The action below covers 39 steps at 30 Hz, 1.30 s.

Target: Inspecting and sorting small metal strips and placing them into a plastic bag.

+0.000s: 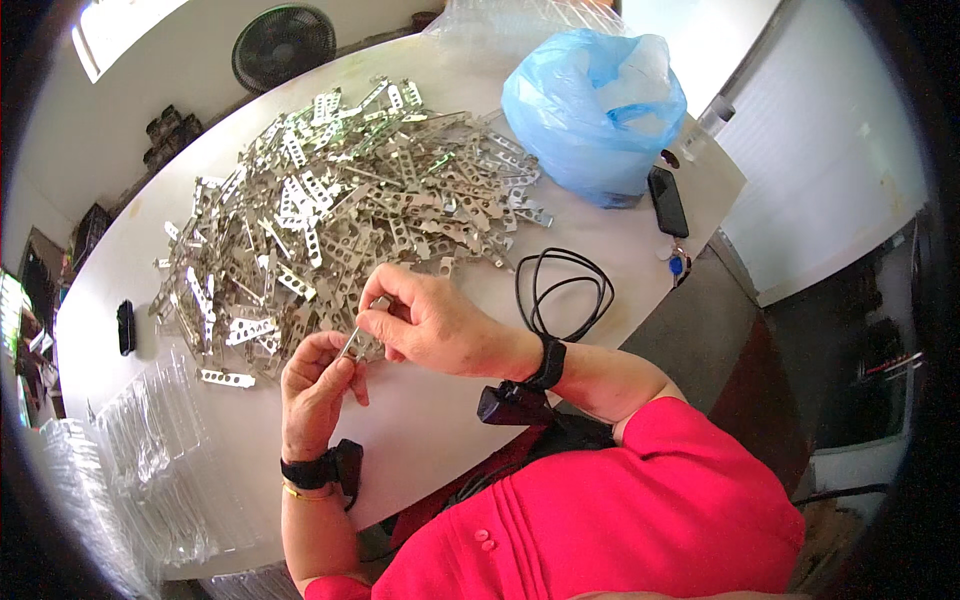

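L hand (316, 395) & R hand (432, 322) are both pinching a metal part (350, 343) btwn fingertips, head cam, at the near edge of the pile of perforated strips (365, 205). I'm thinking lt. pinch, thumbs steadying, skin off thin edges, prob. best. Fingers are covering most of it; I'm not telling if 1 pc or 2. Blue bag (560, 130) is hiding its contents.

Holding a metal piece (352, 342) in left hand (318, 385) and right hand (425, 318), with metal strips (350, 205) piled beyond them and a blue bag (590, 125) farther right.
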Available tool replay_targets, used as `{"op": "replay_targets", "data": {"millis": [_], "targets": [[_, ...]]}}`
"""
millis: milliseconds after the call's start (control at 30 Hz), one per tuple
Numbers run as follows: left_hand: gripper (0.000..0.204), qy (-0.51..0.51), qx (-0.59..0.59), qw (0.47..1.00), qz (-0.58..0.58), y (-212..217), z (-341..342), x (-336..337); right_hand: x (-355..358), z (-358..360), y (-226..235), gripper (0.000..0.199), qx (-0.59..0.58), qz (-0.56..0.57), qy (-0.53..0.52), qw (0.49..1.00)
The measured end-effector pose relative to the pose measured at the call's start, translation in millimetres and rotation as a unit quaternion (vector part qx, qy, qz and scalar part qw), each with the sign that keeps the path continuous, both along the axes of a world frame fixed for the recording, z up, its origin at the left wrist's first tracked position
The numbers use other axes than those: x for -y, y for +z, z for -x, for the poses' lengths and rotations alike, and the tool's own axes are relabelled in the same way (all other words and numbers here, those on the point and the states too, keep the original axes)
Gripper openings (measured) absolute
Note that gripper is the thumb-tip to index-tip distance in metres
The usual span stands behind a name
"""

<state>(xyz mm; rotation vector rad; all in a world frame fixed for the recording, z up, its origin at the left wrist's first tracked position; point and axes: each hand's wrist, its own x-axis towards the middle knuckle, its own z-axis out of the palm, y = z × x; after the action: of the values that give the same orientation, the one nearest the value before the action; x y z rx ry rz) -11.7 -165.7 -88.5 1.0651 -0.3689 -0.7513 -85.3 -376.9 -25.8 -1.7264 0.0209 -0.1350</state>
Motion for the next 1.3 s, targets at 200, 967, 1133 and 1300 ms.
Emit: {"op": "replay_targets", "data": {"millis": [200, 967, 1133, 1300], "targets": [[0.021, 0.004, -0.002, 1.0, -0.026, -2.5, -1.5, -3.8, 8.0, -0.2, -0.7, 0.016, 0.028, 0.056, 0.024, 0.998], [0.015, -0.12, 0.128, 0.968, -0.181, 52.6, 17.9, 18.3, 35.8, 14.7, 4.2, 0.013, 0.086, 0.111, 0.147, 0.979], [0.012, -0.092, 0.201, 0.947, -0.234, 61.0, 31.9, 35.7, 38.2, 18.4, 10.0, 0.013, 0.11, 0.124, 0.155, 0.974], [0.008, -0.05, 0.236, 0.933, -0.269, 54.6, 44.6, 36.6, 68.2, 27.3, 35.8, 0.014, 0.142, 0.176, 0.056, 0.972]]}}
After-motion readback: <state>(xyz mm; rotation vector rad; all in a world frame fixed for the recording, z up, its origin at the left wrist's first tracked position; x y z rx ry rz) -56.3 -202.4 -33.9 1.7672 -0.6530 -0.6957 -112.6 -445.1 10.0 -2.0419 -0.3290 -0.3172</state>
